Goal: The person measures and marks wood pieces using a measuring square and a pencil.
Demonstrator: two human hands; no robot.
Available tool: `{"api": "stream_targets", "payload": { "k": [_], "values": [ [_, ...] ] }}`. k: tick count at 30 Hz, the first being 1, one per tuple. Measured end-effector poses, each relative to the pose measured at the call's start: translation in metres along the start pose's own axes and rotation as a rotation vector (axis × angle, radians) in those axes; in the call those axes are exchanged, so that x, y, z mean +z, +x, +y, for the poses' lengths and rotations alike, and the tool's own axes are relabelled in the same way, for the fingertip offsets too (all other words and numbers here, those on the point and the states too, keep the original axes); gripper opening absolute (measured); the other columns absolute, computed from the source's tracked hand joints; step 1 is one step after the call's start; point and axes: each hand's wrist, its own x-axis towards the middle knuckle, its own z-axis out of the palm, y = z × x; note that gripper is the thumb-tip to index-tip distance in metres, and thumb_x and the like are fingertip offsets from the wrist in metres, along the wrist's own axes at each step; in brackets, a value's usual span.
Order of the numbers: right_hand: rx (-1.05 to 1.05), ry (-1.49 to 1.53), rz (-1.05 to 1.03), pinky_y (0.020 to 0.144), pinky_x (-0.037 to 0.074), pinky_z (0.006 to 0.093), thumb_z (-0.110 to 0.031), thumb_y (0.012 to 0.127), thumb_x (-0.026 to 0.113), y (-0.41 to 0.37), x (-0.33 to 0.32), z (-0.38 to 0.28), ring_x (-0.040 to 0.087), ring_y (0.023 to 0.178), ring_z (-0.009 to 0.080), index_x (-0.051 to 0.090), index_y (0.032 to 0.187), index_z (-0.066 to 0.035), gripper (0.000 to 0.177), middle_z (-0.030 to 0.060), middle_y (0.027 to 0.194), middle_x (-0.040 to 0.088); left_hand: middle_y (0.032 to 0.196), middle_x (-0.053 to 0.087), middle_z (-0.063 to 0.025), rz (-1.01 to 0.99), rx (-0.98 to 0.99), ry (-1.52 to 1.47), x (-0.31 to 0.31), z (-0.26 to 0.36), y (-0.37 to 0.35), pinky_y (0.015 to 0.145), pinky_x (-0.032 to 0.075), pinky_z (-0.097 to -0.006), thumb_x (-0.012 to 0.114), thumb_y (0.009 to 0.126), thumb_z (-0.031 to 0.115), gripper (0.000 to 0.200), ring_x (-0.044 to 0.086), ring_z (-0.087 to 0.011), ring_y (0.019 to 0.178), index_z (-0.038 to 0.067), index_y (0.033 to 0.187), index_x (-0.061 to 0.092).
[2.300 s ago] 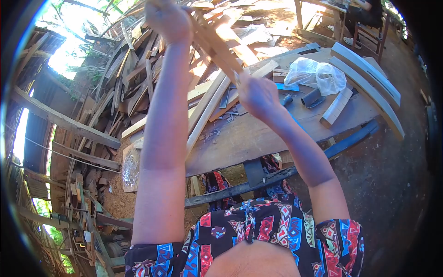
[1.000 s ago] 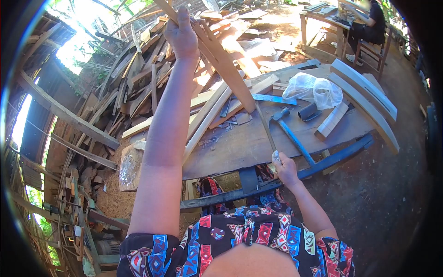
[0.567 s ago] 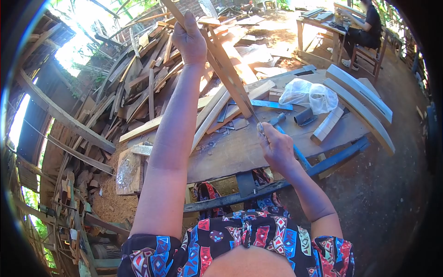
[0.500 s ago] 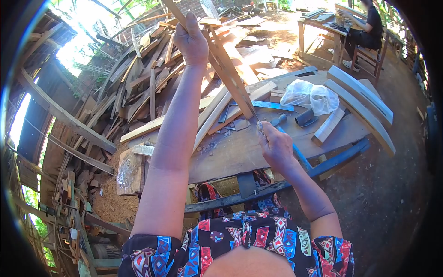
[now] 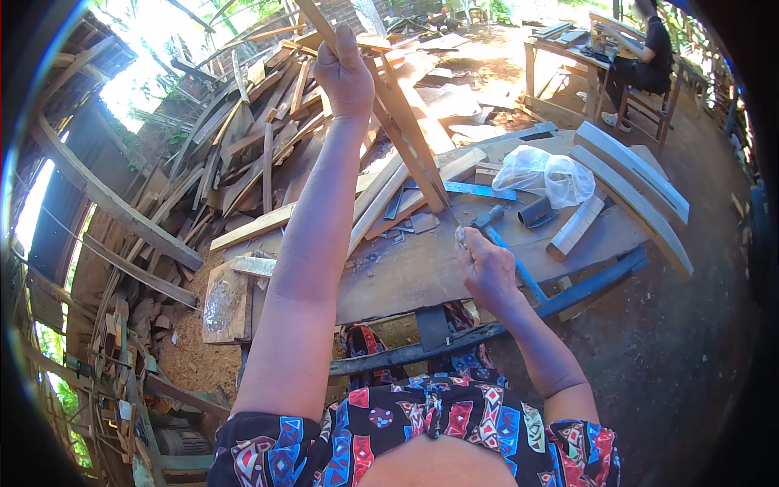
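Note:
My left hand [image 5: 346, 79] is closed around a long wooden piece [image 5: 410, 146] that slants down toward the workbench [image 5: 389, 284]. In my right hand [image 5: 489, 270] is a thin-bladed hand tool [image 5: 454, 217], its handle mostly hidden by my fingers. The blade points up at the lower end of the wood and overlaps it in this view. Just beyond my right hand lies a hammer [image 5: 519, 264] with a blue handle. Behind the wooden piece, a blue ruler-like strip [image 5: 480, 190] rests on the bench.
A clear plastic bag [image 5: 545, 174], a dark tube [image 5: 536, 212] and a pale block [image 5: 576, 227] lie on the bench's right side. Curved boards [image 5: 637, 199] jut past its edge. Scrap wood [image 5: 268, 138] is heaped at left. A person [image 5: 649, 57] sits at a far table [image 5: 568, 50].
My right hand has drawn back slightly toward me with the tool, uncovering more of the hammer. My left hand and the wooden piece have shifted slightly right.

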Motion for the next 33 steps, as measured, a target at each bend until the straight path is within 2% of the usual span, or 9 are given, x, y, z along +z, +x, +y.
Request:
{"api": "stream_targets", "payload": {
  "k": [3,9,11,14,19,22,28,31,33],
  "values": [
    [0.028,0.027,0.002,0.059,0.044,0.0455,-0.017,0.091,0.052,0.001,0.003,0.001,0.060,0.072,0.0395,0.054,0.096,-0.005,0.013,0.0190,0.075,0.061,0.054,0.041,0.0033,-0.005,0.031,0.002,-0.001,0.002,0.000,0.050,0.032,-0.0263,0.052,0.095,0.041,0.047,0.037,-0.0060,0.055,0.005,0.065,0.045],
    [0.051,-0.013,-0.045,0.059,0.045,0.0473,-0.016,0.089,0.053,0.011,0.003,-0.012,0.060,0.070,0.0408,0.053,0.091,-0.005,0.011,0.0195,0.072,0.061,0.054,0.043,0.0023,0.006,-0.003,-0.021,0.001,0.005,-0.001,0.050,0.035,-0.0263,0.053,0.095,0.039,0.046,0.039,-0.0059,0.054,0.005,0.065,0.046],
    [0.056,-0.080,-0.038,0.059,0.046,0.0484,-0.015,0.088,0.053,0.022,0.002,-0.014,0.061,0.069,0.0407,0.053,0.089,-0.004,0.012,0.0197,0.071,0.062,0.054,0.041,0.0042,-0.002,0.002,-0.016,0.004,0.008,-0.003,0.050,0.031,-0.0255,0.051,0.095,0.044,0.051,0.037,-0.0060,0.053,0.006,0.062,0.047],
    [0.020,-0.217,-0.120,0.062,0.050,0.0456,-0.014,0.087,0.051,0.054,0.003,-0.024,0.065,0.071,0.0375,0.052,0.086,-0.002,0.013,0.0204,0.074,0.064,0.053,0.040,0.0049,-0.027,-0.024,-0.096,0.013,0.017,-0.009,0.048,0.031,-0.0254,0.053,0.094,0.045,0.050,0.036,-0.0057,0.052,0.006,0.062,0.047],
    [0.032,-0.213,0.004,0.067,0.050,0.0466,-0.013,0.088,0.049,0.116,0.016,-0.030,0.065,0.072,0.0383,0.055,0.089,0.000,0.014,0.0229,0.073,0.064,0.054,0.043,0.0037,-0.045,-0.004,-0.089,0.031,0.023,-0.019,0.049,0.033,-0.0251,0.057,0.092,0.044,0.048,0.038,-0.0049,0.054,0.006,0.064,0.049],
    [0.025,-0.218,0.002,0.067,0.050,0.0469,-0.013,0.088,0.049,0.112,0.008,-0.030,0.065,0.070,0.0386,0.054,0.090,0.000,0.015,0.0217,0.071,0.064,0.056,0.049,0.0012,-0.029,0.067,0.016,0.040,0.014,-0.016,0.053,0.039,-0.0264,0.058,0.092,0.041,0.044,0.043,-0.0066,0.056,0.003,0.071,0.054],
    [0.107,-0.186,-0.086,0.065,0.049,0.0478,-0.014,0.087,0.051,0.035,-0.006,-0.021,0.064,0.069,0.0396,0.053,0.089,0.000,0.014,0.0213,0.069,0.063,0.056,0.049,0.0011,-0.002,0.065,0.076,0.035,-0.007,-0.005,0.053,0.039,-0.0260,0.057,0.092,0.041,0.044,0.044,-0.0065,0.056,0.003,0.070,0.053],
    [0.109,-0.178,-0.090,0.061,0.046,0.0494,-0.017,0.086,0.052,0.042,-0.006,-0.019,0.062,0.069,0.0397,0.052,0.085,-0.002,0.015,0.0227,0.069,0.062,0.056,0.049,0.0017,-0.028,0.018,0.029,0.033,-0.006,-0.003,0.052,0.040,-0.0240,0.065,0.088,0.037,0.041,0.044,-0.0055,0.054,0.004,0.068,0.052],
    [0.078,-0.195,-0.077,0.063,0.048,0.0486,-0.016,0.087,0.051,0.068,-0.003,-0.021,0.063,0.069,0.0397,0.053,0.087,-0.001,0.015,0.0222,0.070,0.062,0.054,0.050,-0.0004,-0.009,-0.015,0.063,0.038,0.007,-0.010,0.049,0.038,-0.0268,0.061,0.091,0.035,0.039,0.045,-0.0094,0.051,0.004,0.071,0.052]
  ]
}}
